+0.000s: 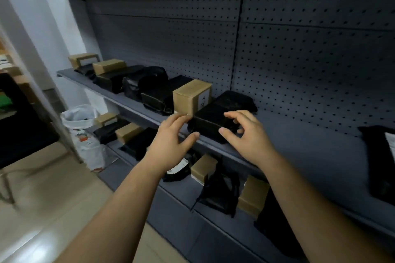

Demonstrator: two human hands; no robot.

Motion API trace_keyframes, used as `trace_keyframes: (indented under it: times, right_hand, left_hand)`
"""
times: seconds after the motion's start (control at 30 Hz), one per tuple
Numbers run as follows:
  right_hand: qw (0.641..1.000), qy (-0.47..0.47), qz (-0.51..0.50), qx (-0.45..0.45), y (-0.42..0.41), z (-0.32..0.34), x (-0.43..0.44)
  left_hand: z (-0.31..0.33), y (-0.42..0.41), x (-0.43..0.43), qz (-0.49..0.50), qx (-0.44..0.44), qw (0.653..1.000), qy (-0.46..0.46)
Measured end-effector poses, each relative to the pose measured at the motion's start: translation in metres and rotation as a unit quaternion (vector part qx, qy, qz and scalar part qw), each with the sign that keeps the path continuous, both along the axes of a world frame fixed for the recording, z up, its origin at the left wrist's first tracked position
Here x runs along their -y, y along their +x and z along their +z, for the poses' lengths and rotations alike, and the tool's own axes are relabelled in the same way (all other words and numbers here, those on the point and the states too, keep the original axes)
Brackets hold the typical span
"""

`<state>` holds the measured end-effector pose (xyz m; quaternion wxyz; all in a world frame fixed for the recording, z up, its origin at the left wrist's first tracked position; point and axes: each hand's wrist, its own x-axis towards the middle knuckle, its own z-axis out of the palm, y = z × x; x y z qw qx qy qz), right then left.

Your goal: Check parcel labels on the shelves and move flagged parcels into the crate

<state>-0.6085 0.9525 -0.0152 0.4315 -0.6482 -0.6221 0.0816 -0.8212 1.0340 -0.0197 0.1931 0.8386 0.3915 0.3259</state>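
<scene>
A: Head view. State of the hands?
B: Left hand and right hand are both raised to the shelf. Fingers are spread and loosely bent. Neither grips anything.

A: What sits between them?
B: A black parcel, lying flat near the shelf's front edge, directly between the two hands. The right hand's fingertips are over its right end and the left hand's are at its left end. Contact cannot be told on either side.

A: And the box?
B: The box is brown and upright, just beyond the left hand, against the black parcel's far left side. There is a white label on its right face. The print is too blurred to read.

A: Anything else?
B: Left of the left hand, a row of black parcels and brown boxes runs along the same shelf. Well right of the right hand lies a labelled parcel, cut by the frame edge. Below both hands, the lower shelf carries more black parcels and brown boxes. Far left and low stands a white bag. The pegboard is behind everything.
</scene>
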Motion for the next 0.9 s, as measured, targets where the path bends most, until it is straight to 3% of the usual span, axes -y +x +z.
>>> trace_keyframes:
  times: [0.27, 0.5, 0.73, 0.83, 0.9]
  right_hand:
    - [0.984, -0.072, -0.161, 0.002, -0.023, -0.003, -0.028]
    - [0.974, -0.076, -0.209, -0.046, -0.018, -0.019, -0.038]
    - [0.948, -0.067, -0.261, -0.169, 0.009, -0.014, -0.021]
    - [0.935, -0.113, -0.270, -0.199, 0.028, -0.006, -0.007]
    - [0.928, -0.094, -0.279, -0.229, 0.037, -0.002, -0.003]
  left_hand:
    - [-0.009, 0.033, -0.068, -0.114, -0.019, 0.991, -0.064]
    - [-0.019, 0.055, -0.076, -0.105, 0.071, 0.991, -0.046]
    - [0.005, 0.087, -0.069, -0.215, 0.102, 0.970, 0.054]
    - [0.010, 0.104, -0.059, -0.270, 0.110, 0.956, 0.007]
    - [0.006, 0.115, -0.055, -0.280, 0.116, 0.952, -0.031]
